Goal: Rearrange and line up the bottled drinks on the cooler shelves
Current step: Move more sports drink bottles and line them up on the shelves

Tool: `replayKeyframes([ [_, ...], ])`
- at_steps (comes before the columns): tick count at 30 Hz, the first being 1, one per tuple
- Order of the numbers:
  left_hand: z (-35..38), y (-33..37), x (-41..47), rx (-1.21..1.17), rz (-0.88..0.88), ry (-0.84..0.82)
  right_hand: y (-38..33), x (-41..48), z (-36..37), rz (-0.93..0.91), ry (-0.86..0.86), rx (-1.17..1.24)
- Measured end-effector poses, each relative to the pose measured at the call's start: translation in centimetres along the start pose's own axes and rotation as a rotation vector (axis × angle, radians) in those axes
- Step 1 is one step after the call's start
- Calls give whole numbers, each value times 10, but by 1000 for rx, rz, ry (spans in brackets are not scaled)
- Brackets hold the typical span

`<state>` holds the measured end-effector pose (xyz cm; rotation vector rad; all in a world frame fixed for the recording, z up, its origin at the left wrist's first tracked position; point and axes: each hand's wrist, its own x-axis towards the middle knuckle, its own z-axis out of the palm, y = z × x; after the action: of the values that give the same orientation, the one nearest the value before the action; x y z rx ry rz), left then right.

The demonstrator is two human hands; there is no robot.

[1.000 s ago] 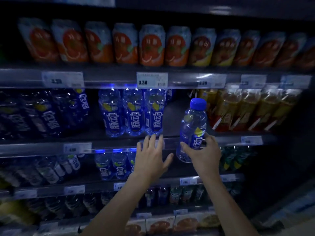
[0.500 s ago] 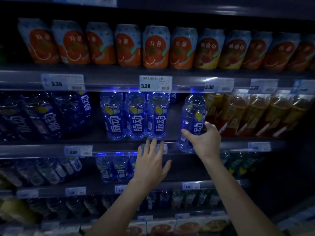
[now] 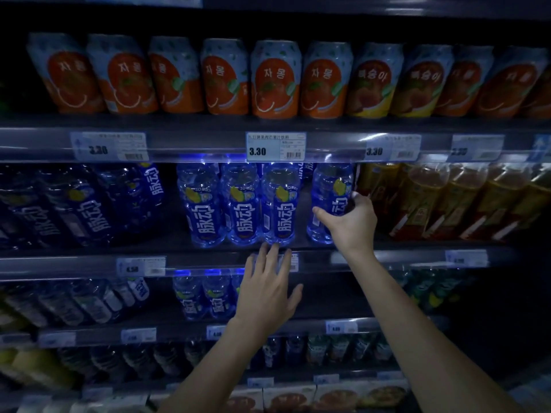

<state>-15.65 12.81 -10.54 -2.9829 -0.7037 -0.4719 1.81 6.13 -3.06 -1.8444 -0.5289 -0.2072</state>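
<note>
Head view, blue bottle (image 3: 329,201) upright on the second shelf (image 3: 417,259) near its front edge, right hand (image 3: 350,220) wrapped around it, three matching bottles (image 3: 241,204) just left, left hand (image 3: 267,289) spread, holding nothing, fingertips at the shelf's front edge, amber bottles (image 3: 447,201) to the right.

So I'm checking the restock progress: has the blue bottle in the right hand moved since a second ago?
Yes. The blue bottle in the right hand went up and into the shelf; its cap now sits behind the price rail, beside the three lined-up bottles.
</note>
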Motion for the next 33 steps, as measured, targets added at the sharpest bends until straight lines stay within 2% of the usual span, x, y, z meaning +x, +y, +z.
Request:
replayKeyframes([
  [7,3,0,-1,-18,1,30,11,3,24,-4,-12,33],
  [20,3,-2,-1,-40,7,13,11,-9,17,-92,-60,-20],
  [33,1,-2,-1,-72,17,38,11,-15,23,-77,-35,-64],
])
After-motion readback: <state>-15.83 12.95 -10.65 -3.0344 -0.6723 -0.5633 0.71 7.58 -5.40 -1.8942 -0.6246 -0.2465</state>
